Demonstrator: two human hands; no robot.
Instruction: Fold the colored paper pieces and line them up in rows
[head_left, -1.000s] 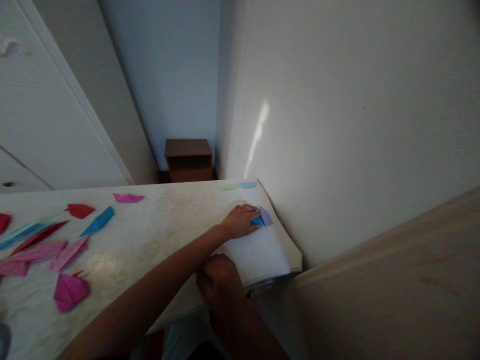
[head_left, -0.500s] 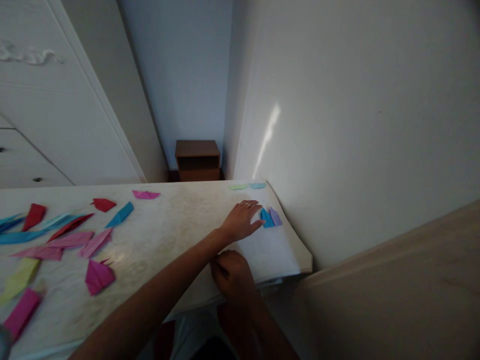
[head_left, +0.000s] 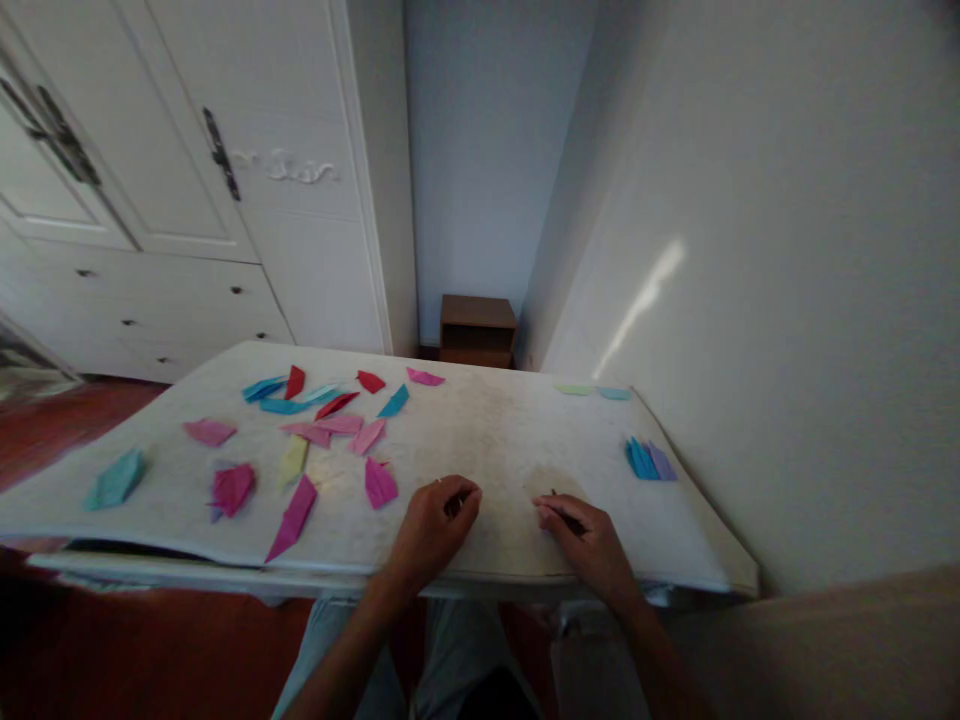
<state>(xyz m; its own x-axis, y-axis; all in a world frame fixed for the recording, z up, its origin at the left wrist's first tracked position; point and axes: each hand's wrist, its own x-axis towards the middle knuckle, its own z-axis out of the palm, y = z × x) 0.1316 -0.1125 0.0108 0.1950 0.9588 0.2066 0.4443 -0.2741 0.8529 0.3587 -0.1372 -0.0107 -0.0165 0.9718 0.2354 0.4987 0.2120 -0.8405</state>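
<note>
My left hand [head_left: 439,525] hovers at the near middle of the white table [head_left: 487,430], its fingers curled and thumb against the fingertips, with nothing showing in it. To its right, my right hand [head_left: 589,540] is closed in a pinch; a tiny dark bit shows at its fingertips, too small to name. Nearest the left hand lies a folded magenta paper piece [head_left: 380,483]. Beyond the right hand, a folded blue paper piece [head_left: 642,459] lies against a lilac one [head_left: 663,462] near the right edge. Both hands are apart from these papers.
Several folded papers lie at left, among them a magenta strip [head_left: 292,518], a yellow piece [head_left: 294,459] and a teal piece [head_left: 116,480]. Pale green paper [head_left: 573,389] and light blue paper [head_left: 614,393] lie by the far edge. A wall [head_left: 787,300] borders the right side.
My left hand has drawn back from the blue and lilac papers, and its spread fingers have curled. My arms are no longer crossed. The view has swung left, showing more table.
</note>
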